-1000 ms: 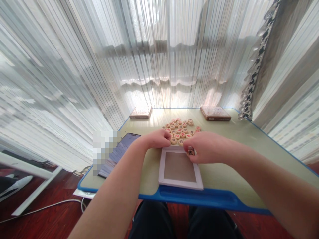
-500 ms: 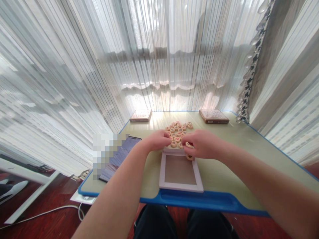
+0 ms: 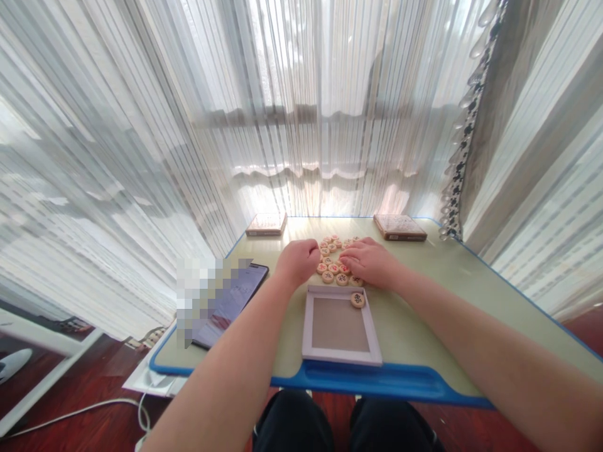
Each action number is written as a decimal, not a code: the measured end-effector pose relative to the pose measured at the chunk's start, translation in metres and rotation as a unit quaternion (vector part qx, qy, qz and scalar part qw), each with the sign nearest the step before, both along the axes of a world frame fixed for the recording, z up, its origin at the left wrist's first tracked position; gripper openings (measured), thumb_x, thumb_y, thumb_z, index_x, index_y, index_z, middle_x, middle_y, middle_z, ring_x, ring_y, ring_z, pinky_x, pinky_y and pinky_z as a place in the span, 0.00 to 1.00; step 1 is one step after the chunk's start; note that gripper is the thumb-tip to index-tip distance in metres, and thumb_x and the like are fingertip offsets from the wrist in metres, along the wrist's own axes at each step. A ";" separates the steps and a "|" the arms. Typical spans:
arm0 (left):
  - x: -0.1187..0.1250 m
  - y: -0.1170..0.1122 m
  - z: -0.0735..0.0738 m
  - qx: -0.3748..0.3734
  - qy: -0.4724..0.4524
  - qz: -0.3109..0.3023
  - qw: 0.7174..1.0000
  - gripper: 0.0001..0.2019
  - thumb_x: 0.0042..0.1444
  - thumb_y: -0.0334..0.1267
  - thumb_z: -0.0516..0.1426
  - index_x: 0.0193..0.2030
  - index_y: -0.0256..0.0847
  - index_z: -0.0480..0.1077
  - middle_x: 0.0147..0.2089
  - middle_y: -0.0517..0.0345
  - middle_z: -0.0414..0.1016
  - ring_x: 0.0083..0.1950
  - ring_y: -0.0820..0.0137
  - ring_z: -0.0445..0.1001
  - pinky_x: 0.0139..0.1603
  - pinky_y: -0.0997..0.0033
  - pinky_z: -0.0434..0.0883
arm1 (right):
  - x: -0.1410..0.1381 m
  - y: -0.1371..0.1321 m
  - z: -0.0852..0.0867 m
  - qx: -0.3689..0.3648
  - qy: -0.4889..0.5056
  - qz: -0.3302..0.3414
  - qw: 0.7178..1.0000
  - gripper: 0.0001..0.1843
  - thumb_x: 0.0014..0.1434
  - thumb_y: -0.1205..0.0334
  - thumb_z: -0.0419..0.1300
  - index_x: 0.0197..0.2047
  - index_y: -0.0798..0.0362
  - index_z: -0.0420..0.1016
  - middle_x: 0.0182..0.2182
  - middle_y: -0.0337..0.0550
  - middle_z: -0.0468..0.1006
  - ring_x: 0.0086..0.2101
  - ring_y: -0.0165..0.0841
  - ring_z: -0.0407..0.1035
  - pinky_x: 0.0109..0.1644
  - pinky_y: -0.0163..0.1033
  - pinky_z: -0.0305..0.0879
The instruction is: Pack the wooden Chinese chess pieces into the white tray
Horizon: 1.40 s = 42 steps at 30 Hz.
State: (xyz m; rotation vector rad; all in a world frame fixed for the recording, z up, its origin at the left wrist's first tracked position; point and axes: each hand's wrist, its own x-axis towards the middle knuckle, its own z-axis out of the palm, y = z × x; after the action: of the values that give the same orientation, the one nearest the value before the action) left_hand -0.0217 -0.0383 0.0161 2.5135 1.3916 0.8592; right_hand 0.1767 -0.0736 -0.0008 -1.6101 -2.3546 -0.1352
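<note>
Sheer striped curtains point(image 3: 301, 113) behind a green worktop point(image 3: 424, 307) with blue edging. Two flat boxes point(image 3: 266, 224) point(image 3: 400, 227) at the far edge; one phone point(image 3: 238, 298) at left, partly blurred out. One pale square tray point(image 3: 342, 356) near the front. Left hand point(image 3: 298, 262) curled shut beside a cluster of round xiangqi pieces point(image 3: 332, 270), anything inside hidden; right hand point(image 3: 370, 262) open, lying flat across the cluster, no grip. Single piece point(image 3: 358, 300) inside the tray's far right corner. Cluster too partly covered to count.

Blue-edged desk point(image 3: 424, 314) holds xiangqi pieces point(image 3: 328, 277), a tray point(image 3: 342, 359), a phone point(image 3: 235, 301).
</note>
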 end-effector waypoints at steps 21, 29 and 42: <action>0.002 -0.007 0.002 0.009 0.018 -0.016 1.000 0.12 0.48 0.33 0.47 0.21 0.39 0.69 0.21 0.57 0.68 0.25 0.72 0.62 0.26 0.72 0.54 | 0.018 0.007 0.001 -0.029 0.115 -0.123 0.985 0.13 0.53 0.57 0.54 0.37 0.51 0.77 0.34 0.41 0.80 0.35 0.33 0.70 0.40 0.35 0.62; 0.003 -0.007 0.002 0.009 0.004 -0.036 0.999 0.11 0.47 0.33 0.47 0.20 0.38 0.67 0.19 0.59 0.65 0.24 0.73 0.60 0.26 0.73 0.53 | 0.020 0.007 0.002 -0.028 0.083 -0.138 0.987 0.20 0.53 0.49 0.55 0.43 0.52 0.76 0.35 0.43 0.80 0.40 0.39 0.68 0.42 0.38 0.62; 0.002 -0.018 0.009 -0.069 0.038 -0.113 0.991 0.07 0.41 0.37 0.52 0.22 0.37 0.68 0.17 0.64 0.58 0.22 0.76 0.57 0.23 0.74 0.53 | 0.025 0.006 0.001 -0.006 0.016 -0.120 0.993 0.17 0.59 0.56 0.50 0.42 0.48 0.78 0.39 0.46 0.77 0.41 0.38 0.68 0.43 0.39 0.61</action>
State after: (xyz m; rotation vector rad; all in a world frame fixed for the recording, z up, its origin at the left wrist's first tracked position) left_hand -0.0192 -0.0566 0.0246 2.5550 1.1153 0.6101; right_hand 0.2013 -0.0672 0.0007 -1.8820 -2.1336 -0.1431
